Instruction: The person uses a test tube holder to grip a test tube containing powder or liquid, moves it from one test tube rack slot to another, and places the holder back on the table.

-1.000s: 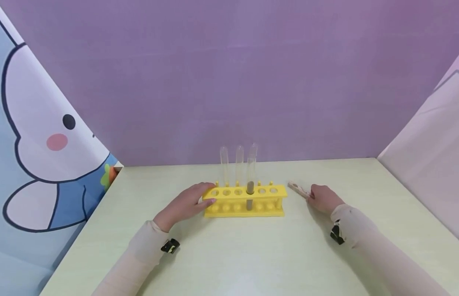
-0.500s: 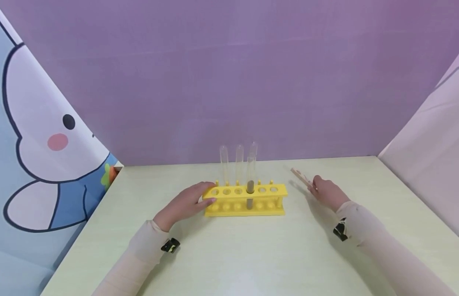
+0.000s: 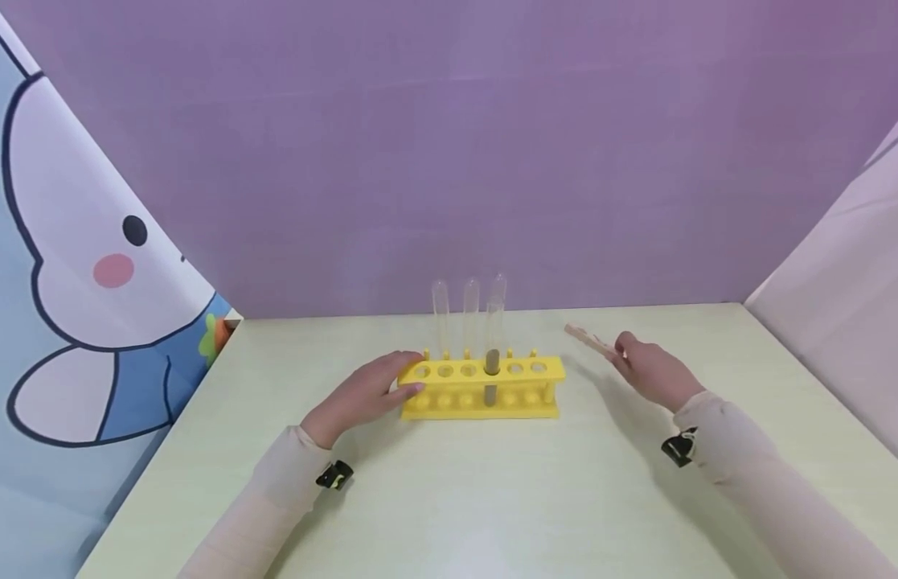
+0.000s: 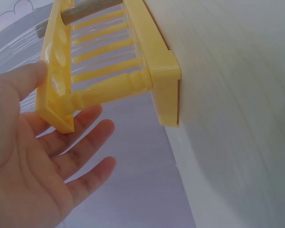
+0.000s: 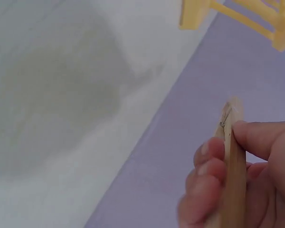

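My left hand grips the left end of a yellow test tube rack, thumb on the near side and fingers behind; the left wrist view shows the rack's end post between them. One tube with grey contents stands in a front hole. Behind it, clear test tubes sit upside down on the back pegs; one overlaps the grey-filled tube's top. To the rack's right, my right hand holds a wooden test tube clamp above the table. In the right wrist view, thumb and curled fingers pinch its wooden arms.
The pale table reaches back to a purple wall. A cartoon-printed sheet borders the left side, a white sheet the right.
My right hand has raised the wooden clamp off the table and drawn it slightly back to the right. The left hand and rack have stayed in place.
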A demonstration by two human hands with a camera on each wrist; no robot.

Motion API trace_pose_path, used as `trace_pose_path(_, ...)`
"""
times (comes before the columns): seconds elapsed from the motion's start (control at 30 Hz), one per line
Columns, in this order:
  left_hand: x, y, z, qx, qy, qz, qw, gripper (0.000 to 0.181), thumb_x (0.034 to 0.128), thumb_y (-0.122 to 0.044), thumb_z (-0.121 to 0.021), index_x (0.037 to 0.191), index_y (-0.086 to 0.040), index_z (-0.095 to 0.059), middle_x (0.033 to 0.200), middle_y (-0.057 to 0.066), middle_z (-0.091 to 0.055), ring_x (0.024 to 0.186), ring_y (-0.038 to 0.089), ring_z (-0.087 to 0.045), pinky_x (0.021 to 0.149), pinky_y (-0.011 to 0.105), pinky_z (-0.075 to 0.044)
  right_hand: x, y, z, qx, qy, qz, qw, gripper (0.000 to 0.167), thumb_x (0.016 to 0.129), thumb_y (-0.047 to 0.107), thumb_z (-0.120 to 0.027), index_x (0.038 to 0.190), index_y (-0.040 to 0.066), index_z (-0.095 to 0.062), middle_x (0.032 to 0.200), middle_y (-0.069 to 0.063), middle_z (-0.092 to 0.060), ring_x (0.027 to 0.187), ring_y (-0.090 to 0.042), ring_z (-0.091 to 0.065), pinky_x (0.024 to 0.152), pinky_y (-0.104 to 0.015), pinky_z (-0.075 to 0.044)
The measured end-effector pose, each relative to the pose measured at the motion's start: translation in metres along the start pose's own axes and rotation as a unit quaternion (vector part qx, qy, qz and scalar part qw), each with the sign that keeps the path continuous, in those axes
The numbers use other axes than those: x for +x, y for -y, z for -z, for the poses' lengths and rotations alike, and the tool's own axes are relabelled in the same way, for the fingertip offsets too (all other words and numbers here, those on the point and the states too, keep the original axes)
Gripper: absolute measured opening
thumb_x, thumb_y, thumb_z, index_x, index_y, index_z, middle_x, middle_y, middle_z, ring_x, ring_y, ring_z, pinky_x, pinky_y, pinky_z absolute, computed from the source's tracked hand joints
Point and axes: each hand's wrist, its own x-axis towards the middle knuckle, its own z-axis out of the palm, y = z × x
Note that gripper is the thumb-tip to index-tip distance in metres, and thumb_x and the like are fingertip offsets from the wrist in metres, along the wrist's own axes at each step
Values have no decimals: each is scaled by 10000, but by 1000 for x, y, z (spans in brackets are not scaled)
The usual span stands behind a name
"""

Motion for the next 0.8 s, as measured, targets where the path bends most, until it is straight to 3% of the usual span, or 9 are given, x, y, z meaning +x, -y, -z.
trace_pose_path(0.2,1,1,-1,-2,48,4,10000,497,957,-312,-557,1369,-52,-458,1379,108,-494,1278,284,-449,1049,455,-366,-2,4,12,103,-117,28,9999,206,995,168,-447,1022,-36,-451,581,-10,-442,468,-131,-372,424,-278,-324)
trace_pose_path(0.43,2,1,-1,-3,-27,-22,10000,479,953,-301,-565,1353,-54,-471,1354,113,-514,1236,277,-484,1022,457,-393,-6,21,32,89,-582,197,9981,263,987,182,-473,1011,-79,-491,563,2,-469,458,-123,-385,418,-276,-336)
trace_pose_path(0.8,3,3,-3,3,-33,-1,10000,465,953,-292,-567,1347,-63,-478,1330,104,-532,1157,243,-522,984,446,-421,-8,48,45,-243,-1372,831,9868,199,924,188,-614,810,25,-619,521,68,-396,462,-81,-326,436,-235,-293)
